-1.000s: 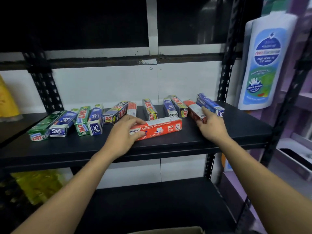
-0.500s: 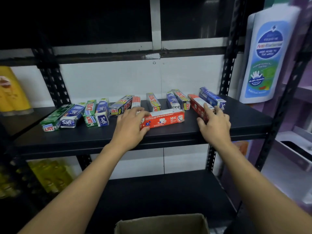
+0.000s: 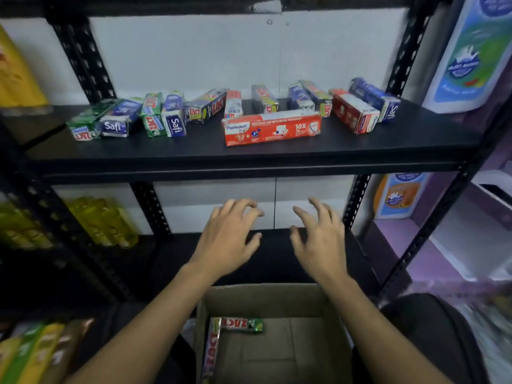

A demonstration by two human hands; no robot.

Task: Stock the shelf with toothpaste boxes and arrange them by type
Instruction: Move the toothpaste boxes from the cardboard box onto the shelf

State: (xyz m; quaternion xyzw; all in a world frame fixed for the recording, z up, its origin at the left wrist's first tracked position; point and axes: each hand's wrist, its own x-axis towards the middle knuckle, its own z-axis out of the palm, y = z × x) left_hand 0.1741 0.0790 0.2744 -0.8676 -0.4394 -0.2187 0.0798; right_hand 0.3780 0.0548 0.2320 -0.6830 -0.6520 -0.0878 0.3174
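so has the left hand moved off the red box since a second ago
Yes. The left hand has left the red box and dropped below the shelf board, now hanging open over the cardboard box.

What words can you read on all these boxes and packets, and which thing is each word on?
"Pepsodent", "10X": red box at the front of the shelf.
"Safi": left blue box, middle blue box, right blue box.
"ZACT": dark box; also upside down on the green box in the carton.
Too blurred to read: the red box's small print, the blue-and-white pouch.
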